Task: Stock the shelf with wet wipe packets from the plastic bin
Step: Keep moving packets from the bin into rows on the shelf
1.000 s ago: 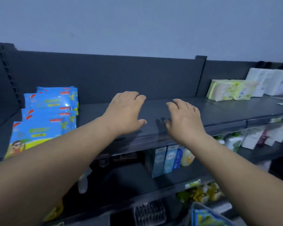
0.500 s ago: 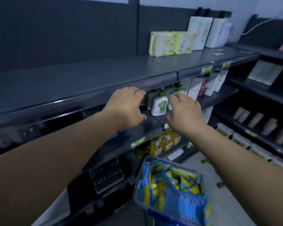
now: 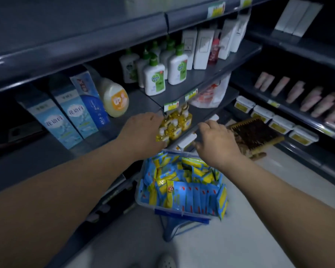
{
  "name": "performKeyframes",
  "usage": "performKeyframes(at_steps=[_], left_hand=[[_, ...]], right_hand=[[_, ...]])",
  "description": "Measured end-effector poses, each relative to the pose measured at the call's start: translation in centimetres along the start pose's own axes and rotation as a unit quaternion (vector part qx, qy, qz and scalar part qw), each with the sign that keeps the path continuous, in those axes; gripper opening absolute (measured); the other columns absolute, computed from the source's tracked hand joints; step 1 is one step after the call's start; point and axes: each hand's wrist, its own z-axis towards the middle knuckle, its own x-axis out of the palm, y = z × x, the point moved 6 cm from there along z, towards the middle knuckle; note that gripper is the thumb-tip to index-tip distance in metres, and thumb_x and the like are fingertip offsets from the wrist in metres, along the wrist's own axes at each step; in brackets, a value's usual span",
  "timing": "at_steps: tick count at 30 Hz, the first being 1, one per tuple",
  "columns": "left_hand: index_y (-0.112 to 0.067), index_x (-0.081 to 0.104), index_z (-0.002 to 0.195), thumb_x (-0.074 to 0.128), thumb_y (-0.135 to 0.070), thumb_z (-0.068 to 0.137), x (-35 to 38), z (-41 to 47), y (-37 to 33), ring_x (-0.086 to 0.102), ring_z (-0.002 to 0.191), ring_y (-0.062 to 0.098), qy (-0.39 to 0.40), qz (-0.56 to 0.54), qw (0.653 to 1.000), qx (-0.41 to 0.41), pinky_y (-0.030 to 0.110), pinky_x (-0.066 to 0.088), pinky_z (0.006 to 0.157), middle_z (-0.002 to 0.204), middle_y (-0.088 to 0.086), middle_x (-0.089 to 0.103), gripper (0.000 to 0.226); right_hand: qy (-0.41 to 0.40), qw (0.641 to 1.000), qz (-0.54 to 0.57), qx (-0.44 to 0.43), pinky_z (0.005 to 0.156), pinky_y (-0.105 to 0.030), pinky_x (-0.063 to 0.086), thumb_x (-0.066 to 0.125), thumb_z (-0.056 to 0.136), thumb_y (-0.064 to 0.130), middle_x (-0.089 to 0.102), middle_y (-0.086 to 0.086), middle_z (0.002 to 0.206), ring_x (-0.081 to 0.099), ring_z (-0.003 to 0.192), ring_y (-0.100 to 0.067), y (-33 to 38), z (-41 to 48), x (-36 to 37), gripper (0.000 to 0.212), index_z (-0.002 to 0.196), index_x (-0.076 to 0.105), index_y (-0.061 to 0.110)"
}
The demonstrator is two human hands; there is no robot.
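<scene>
Flanking pale floor (image 3: 240, 238): dark stocked shelves (image 3: 200, 78); packet-filled bin (image 3: 182, 212) between.

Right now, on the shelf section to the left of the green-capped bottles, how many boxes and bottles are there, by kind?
Light blue cartons: 2
Dark blue box: 1
Pale yellow bottle: 1
Total: 4
A dark shape further left is too dim to identify, so it is not counted.

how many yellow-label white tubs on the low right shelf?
4 tubs in one row, left to right: first, second, third, fourth. More may hide in the shadow behind.
</scene>
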Motion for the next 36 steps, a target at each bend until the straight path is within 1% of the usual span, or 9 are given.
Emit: performKeyframes(at_steps=[5,9,14,18,22,27,30,33,36], left_hand=[[-0.014,0.044,0.132,0.062,-0.054,0.083,6.6,1.4,-1.8,0.047,0.118,0.027,0.046,-0.03,0.998,0.032,0.042,0.043,0.096,0.13,0.007,0.049,0.065],[-0.015,0.034,0.143,0.06,-0.053,0.085,12.3,2.1,-2.9,0.04,0.13,0.026,0.095,-0.049,0.993,0.044,0.04,0.036,0.106,0.142,0.007,0.042,0.074],[-0.018,0.028,0.147,0.061,-0.051,0.085,20.0,3.0,-3.5,0.037,0.134,0.026,0.162,-0.045,0.984,0.058,0.039,0.033,0.108,0.146,0.006,0.039,0.078],[-0.018,0.026,0.148,0.062,-0.047,0.086,26.1,3.6,-3.7,0.036,0.135,0.026,0.213,-0.056,0.973,0.063,0.038,0.032,0.109,0.148,0.005,0.036,0.077],[-0.017,0.035,0.143,0.062,-0.044,0.086,30.8,4.3,-3.9,0.04,0.131,0.027,0.239,-0.061,0.967,0.063,0.039,0.036,0.105,0.144,0.005,0.041,0.068],[-0.02,0.02,0.151,0.061,-0.038,0.09,35.1,4.4,-3.7,0.032,0.14,0.025,0.294,-0.089,0.949,0.064,0.039,0.035,0.109,0.156,0.003,0.027,0.076],[-0.019,0.025,0.149,0.064,-0.037,0.089,36.1,4.2,-3.8,0.033,0.138,0.027,0.282,-0.069,0.954,0.069,0.04,0.038,0.106,0.153,0.005,0.031,0.074],[-0.017,0.041,0.134,0.068,-0.036,0.085,35.7,4.2,-3.9,0.046,0.122,0.03,0.227,-0.051,0.971,0.06,0.039,0.043,0.091,0.135,0.008,0.045,0.059],[-0.015,0.046,0.12,0.072,-0.037,0.081,35.1,4.2,-3.9,0.053,0.111,0.031,0.219,-0.051,0.973,0.052,0.037,0.042,0.079,0.12,0.007,0.053,0.052]], right_hand=[[0.061,0.997,0.009,0.041,0.101,-0.041,0.035,0.053,0.093,0.039,0.042,-0.009,0.137,0.041,0.124,-0.034,-3.0,-1.0,6.6,0.05,0.136,0.042,0.016],[0.109,0.992,0.019,0.059,0.103,-0.041,0.037,0.056,0.091,0.039,0.041,-0.009,0.139,0.041,0.125,-0.034,-4.6,-1.8,12.0,0.056,0.139,0.04,0.016],[0.163,0.984,0.025,0.074,0.103,-0.04,0.039,0.057,0.09,0.039,0.041,-0.009,0.14,0.042,0.126,-0.033,-6.0,-2.6,19.2,0.058,0.141,0.039,0.017],[0.199,0.971,0.052,0.12,0.095,-0.038,0.045,0.055,0.093,0.034,0.05,-0.014,0.13,0.05,0.12,-0.034,-6.9,-3.0,24.7,0.047,0.134,0.044,0.014],[0.22,0.949,0.093,0.208,0.088,-0.034,0.046,0.054,0.093,0.027,0.06,-0.015,0.123,0.056,0.115,-0.033,-8.1,-3.7,28.8,0.036,0.123,0.049,0.007],[0.2,0.935,0.134,0.262,0.083,-0.035,0.046,0.054,0.093,0.025,0.062,-0.015,0.119,0.058,0.111,-0.034,-8.4,-3.9,31.7,0.041,0.126,0.041,0.005],[0.183,0.923,0.177,0.29,0.082,-0.037,0.046,0.058,0.091,0.027,0.062,-0.014,0.119,0.058,0.111,-0.035,-8.5,-3.8,32.5,0.047,0.128,0.039,0.006],[0.169,0.913,0.205,0.309,0.077,-0.033,0.043,0.057,0.092,0.033,0.062,-0.014,0.115,0.058,0.108,-0.033,-8.5,-3.6,33.2,0.036,0.115,0.048,0.007],[0.171,0.91,0.211,0.313,0.075,-0.032,0.043,0.056,0.092,0.035,0.062,-0.014,0.112,0.058,0.104,-0.032,-8.4,-3.3,33.7,0.031,0.106,0.056,0.007]])
